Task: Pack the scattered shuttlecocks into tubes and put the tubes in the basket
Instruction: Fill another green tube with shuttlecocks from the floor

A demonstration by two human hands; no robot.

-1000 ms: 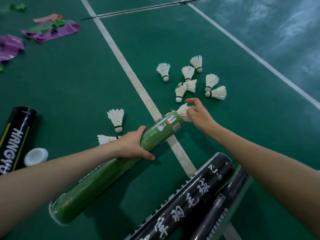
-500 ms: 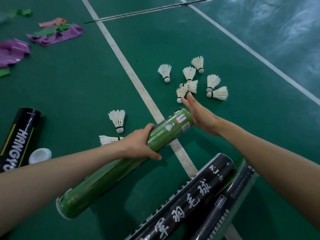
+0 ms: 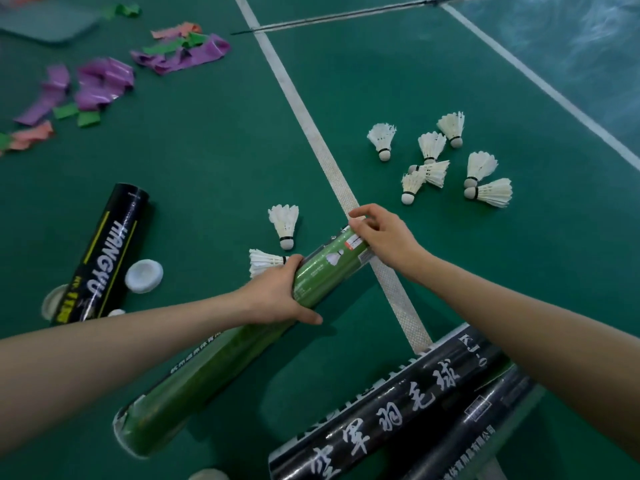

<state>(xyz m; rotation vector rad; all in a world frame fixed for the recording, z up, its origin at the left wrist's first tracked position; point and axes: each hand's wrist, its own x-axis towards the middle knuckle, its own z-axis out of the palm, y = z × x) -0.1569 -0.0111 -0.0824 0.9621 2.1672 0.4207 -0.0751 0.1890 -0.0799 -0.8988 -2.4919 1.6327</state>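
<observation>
Shuttlecocks (image 3: 431,147), seven in a loose cluster, lay on the floor (image 3: 214,174) beyond the green tube (image 3: 325,268) and to its right, across the white line (image 3: 322,150). Two more lay just left of the tube's far end. One (image 3: 284,225) had its cork pointing toward me. The other (image 3: 265,261) lay on its side, partly hidden behind my left hand (image 3: 277,294).

I had the green tube slanted from lower left to upper right, with its far end over the white line. My left hand's grip was wrapped round the tube's far half, thumb along the near side. My right hand (image 3: 384,237) sat at the tube's far mouth with its fingers curled over the rim. They hid the opening, so I could not tell whether that grip pinched anything or only touched the rim.

Well left of the green tube lay a black tube (image 3: 104,254) marked HANGYU, with a white cap (image 3: 143,276) just beside it. Right of the green tube's near half, two black tubes (image 3: 391,403) lay side by side. Far beyond the green tube, to the left, purple, green and pink strips (image 3: 104,81) were strewn on the floor.
</observation>
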